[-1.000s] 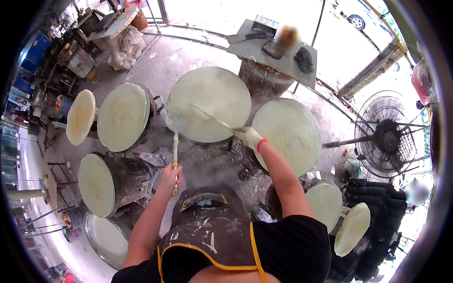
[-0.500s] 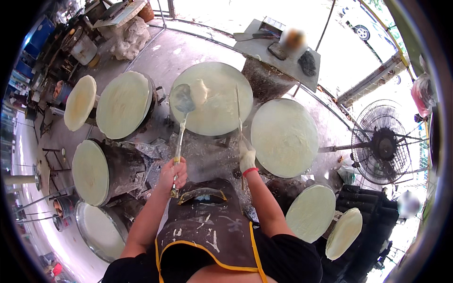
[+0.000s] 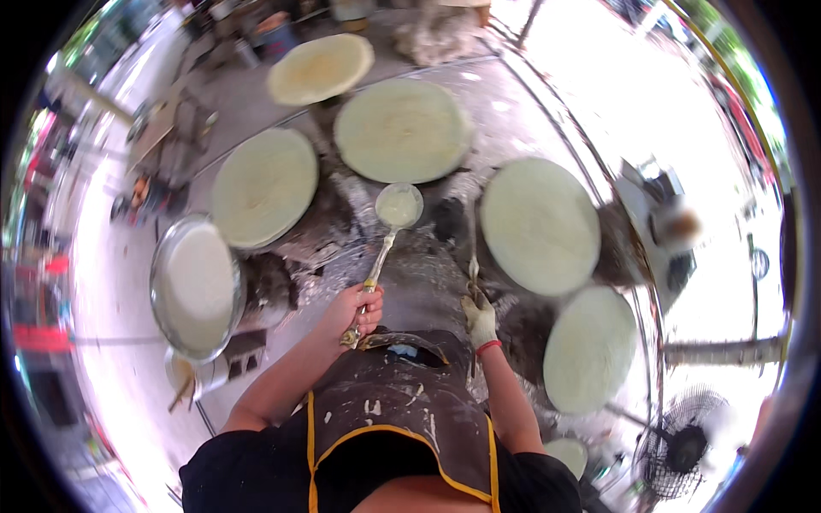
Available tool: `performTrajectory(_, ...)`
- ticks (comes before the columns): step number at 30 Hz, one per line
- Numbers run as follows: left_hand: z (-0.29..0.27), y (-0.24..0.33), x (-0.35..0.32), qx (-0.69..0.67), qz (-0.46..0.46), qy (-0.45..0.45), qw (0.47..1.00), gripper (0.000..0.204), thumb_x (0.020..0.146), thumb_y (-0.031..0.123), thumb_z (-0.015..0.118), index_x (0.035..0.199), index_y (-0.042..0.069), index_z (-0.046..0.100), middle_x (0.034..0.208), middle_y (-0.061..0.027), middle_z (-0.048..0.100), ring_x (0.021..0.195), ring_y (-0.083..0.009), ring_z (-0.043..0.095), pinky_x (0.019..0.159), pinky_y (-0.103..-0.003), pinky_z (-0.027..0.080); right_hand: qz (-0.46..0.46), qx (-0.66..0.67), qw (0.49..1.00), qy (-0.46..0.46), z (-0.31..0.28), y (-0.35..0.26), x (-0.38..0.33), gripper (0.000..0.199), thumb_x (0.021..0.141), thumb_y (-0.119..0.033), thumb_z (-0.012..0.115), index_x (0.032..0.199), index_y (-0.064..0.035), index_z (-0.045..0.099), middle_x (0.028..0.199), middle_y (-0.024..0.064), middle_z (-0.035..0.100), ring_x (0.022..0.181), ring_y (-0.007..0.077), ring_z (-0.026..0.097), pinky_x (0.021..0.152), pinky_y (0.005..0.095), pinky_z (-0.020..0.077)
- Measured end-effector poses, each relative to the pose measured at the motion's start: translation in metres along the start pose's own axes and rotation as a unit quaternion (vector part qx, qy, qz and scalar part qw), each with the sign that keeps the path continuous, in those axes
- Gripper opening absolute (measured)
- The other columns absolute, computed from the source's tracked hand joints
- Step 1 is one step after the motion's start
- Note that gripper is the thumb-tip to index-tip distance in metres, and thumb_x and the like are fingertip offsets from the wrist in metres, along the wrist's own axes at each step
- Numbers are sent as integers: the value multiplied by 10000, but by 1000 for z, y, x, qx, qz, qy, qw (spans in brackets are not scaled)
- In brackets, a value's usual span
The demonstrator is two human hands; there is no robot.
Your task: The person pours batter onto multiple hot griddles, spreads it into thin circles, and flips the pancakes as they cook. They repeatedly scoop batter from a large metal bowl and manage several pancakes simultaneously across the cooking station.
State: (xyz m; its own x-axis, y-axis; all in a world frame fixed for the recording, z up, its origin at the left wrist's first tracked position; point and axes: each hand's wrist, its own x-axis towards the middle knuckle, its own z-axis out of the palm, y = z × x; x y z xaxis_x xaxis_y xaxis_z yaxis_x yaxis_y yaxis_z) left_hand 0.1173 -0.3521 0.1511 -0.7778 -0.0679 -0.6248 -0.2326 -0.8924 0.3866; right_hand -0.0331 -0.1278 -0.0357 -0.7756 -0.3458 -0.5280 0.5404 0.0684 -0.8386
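Note:
My bare left hand (image 3: 363,309) is wrapped round the long handle of a ladle (image 3: 398,206), whose round bowl holds pale batter. That bowl hangs over the gap in front of me, just on the near side of a round griddle coated with a pale green sheet (image 3: 402,128). My right hand (image 3: 479,316), in a stained white glove with a red band at the wrist, is closed on a long thin flat stick (image 3: 473,248). The stick points away from me, beside another coated griddle (image 3: 539,227). Motion blurs its far end.
A wide metal basin (image 3: 155,291) of white batter stands at left, beside a white bucket (image 3: 205,374). More coated rounds (image 3: 265,188) surround me, including one at right (image 3: 590,350) and a yellowish one (image 3: 321,68) farther back. A black fan (image 3: 684,449) stands at lower right.
My view has swung left, so the griddles and fan appear shifted right and lower. The ladle has come off a griddle's batter and now holds batter. The stick has left that griddle's surface too.

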Motion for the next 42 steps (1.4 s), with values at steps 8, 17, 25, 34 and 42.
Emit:
performTrajectory(8, -157, 114, -64, -41, 158, 159, 974, 91, 844, 43, 499, 925, 43, 458, 642, 5, 406, 427, -50, 360, 346, -194, 296, 15, -177, 976, -123, 259, -35, 77, 221, 836, -229, 615, 999, -80, 616, 599, -66, 445, 459, 44, 369, 405, 232, 272)
performTrajectory(17, -285, 208, -150, -116, 244, 287, 919, 146, 816, 35, 511, 957, 29, 475, 614, 4, 400, 419, -60, 352, 346, -198, 280, -214, -432, 875, -40, 508, -69, 213, 396, 811, -387, 541, 1055, -85, 619, 977, 181, 639, 934, 340, 602, 811, 413, 457)
performTrajectory(25, -337, 228, -182, -188, 304, 341, 870, 153, 836, 17, 485, 987, -2, 471, 631, 0, 396, 424, -49, 345, 320, -178, 277, -169, -412, 887, -119, 537, -80, 191, 305, 750, -268, 650, 933, -24, 644, 776, 121, 652, 724, 233, 623, 679, 338, 480)
performTrajectory(34, -311, 225, -166, -195, 339, 280, 877, 147, 832, 17, 518, 971, -14, 487, 616, 8, 396, 424, -46, 340, 320, -180, 277, -6, 28, 986, -166, 485, -77, 196, 86, 756, -77, 620, 840, -61, 608, 611, -29, 521, 484, 69, 446, 420, 246, 345)
performTrajectory(42, -238, 225, -91, -185, 284, 253, 906, 140, 880, 63, 508, 979, -33, 481, 629, 0, 398, 444, -42, 347, 320, -165, 300, -79, -43, 996, -2, 347, -146, 267, 230, 737, -118, 664, 930, 4, 637, 639, -4, 555, 525, 76, 451, 455, 258, 362)
